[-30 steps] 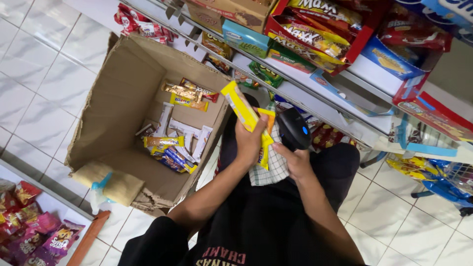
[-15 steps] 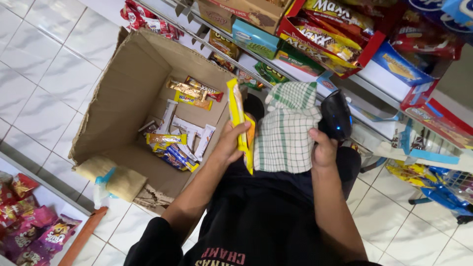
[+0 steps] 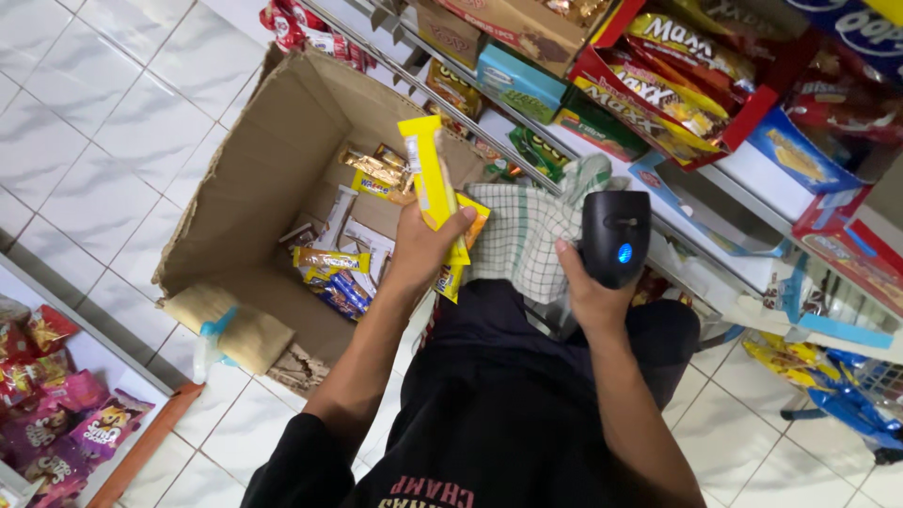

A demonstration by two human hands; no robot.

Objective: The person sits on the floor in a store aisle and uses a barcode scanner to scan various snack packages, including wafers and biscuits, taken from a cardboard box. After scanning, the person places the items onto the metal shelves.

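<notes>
Yellow snack bars [image 3: 428,179] in left hand [image 3: 419,249] grip.

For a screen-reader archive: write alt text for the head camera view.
A person's left hand holds yellow snack bars while the right hand holds a black barcode scanner and a checked cloth, above a cardboard box of snacks beside stocked shelves.

One cardboard box [image 3: 254,179] sits at ten o'clock. One black scanner [image 3: 615,237], one checked cloth [image 3: 522,245], two hands.
</notes>
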